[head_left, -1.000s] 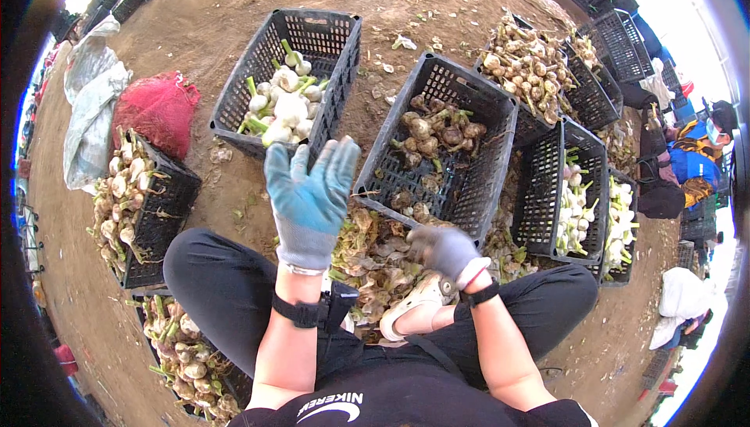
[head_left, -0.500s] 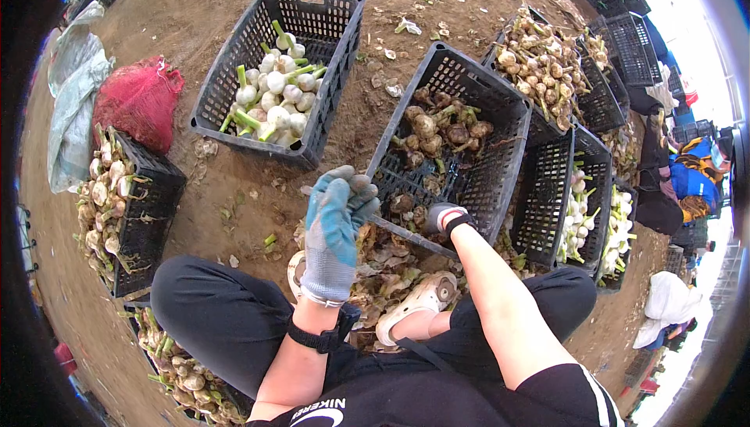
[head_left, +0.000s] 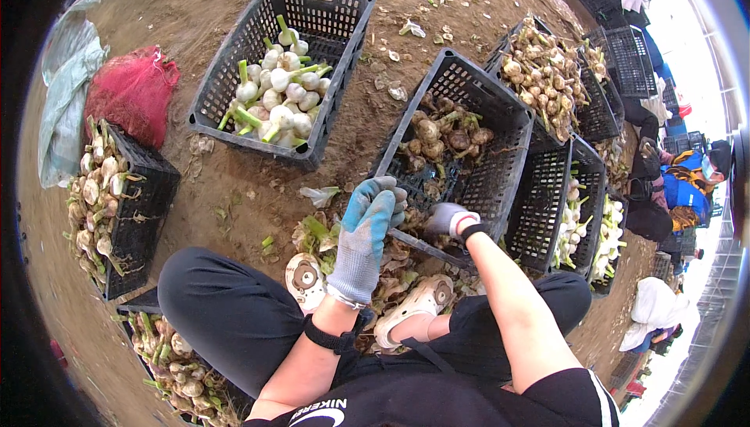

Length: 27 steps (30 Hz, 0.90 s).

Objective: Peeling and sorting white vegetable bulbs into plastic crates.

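My left hand [head_left: 369, 224], in a blue and grey work glove, is raised by the near left corner of a tilted black crate [head_left: 512, 181]. Its fingers are curled together, and whatever they hold, if anything, is hidden. Just inside the crate's near side is my right hand [head_left: 448, 220], gloved and smeared by motion, so its fingers cannot be read. Unpeeled brown garlic bulbs [head_left: 445, 136] lie in that crate. Farther left, a second black crate [head_left: 205, 114] holds white, trimmed garlic bulbs [head_left: 281, 91] with short green stems.
Loose husks and leaves [head_left: 398, 271] cover the ground between my shoes. Crates heaped with unpeeled garlic [head_left: 547, 75] stand at right, beside crates of white garlic [head_left: 573, 228]. More garlic [head_left: 98, 208] and a red net sack [head_left: 134, 99] are at left. A co-worker [head_left: 691, 185] sits far right.
My left hand has shifted right, its fingers curling in more. My right hand has moved slightly within the crate. A pale husk piece with a green end now lies on the ground beyond my left shoe.
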{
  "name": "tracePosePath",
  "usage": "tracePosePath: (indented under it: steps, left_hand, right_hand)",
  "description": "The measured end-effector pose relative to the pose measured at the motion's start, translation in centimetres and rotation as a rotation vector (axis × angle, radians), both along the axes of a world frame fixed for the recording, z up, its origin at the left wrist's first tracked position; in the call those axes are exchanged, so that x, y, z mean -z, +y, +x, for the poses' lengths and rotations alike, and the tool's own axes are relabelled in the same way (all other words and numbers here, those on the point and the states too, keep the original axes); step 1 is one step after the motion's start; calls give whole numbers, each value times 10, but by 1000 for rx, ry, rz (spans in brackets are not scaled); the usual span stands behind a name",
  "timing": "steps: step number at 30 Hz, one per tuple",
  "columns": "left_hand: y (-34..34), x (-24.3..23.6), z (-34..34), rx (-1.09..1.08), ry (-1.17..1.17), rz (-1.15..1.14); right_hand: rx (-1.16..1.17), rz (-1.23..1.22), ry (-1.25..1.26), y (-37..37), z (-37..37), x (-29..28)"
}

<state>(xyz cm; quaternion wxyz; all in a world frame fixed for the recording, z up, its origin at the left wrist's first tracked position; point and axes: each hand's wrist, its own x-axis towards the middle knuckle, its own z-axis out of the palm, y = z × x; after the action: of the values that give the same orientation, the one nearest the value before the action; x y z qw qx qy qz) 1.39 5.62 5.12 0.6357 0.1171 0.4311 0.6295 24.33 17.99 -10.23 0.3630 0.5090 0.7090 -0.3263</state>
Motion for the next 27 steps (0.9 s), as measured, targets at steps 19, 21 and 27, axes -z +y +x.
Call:
tracePosePath:
  steps: [19, 21, 27]
  left_hand:
    - [-32, -6, 9, 54, 979, 341]
    - [-34, -9, 6, 45, 1042, 371]
    - [-34, -9, 19, 40, 629, 331]
  right_hand:
    - [893, 304, 1238, -102, -78, -167]
    - [781, 367, 1191, -102, -75, -170]
    - [985, 147, 1405, -105, -62, -169]
